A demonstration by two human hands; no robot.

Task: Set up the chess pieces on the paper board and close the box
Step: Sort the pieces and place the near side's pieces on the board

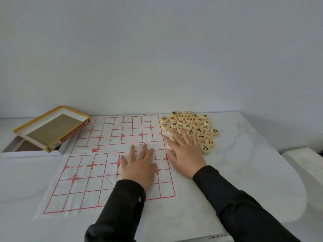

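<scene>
Pressing flat, the left hand (138, 167) pins the paper board (97, 154); the right hand (185, 154), fingers spread, empty, should pinch one xiangqi piece (205, 148) cleanly.

Soft, even, fairly bright light fills the frame, with no glare on the pale tabletop (244, 154). A faint curved shadow falls across it toward 4 o'clock, beside the dark sleeve (244, 206). The picture is slightly soft throughout; characters on the wooden pieces (192, 126) stay readable. Wide-angle bending bows the tabletop's far edge near 9 and 3 o'clock.
</scene>
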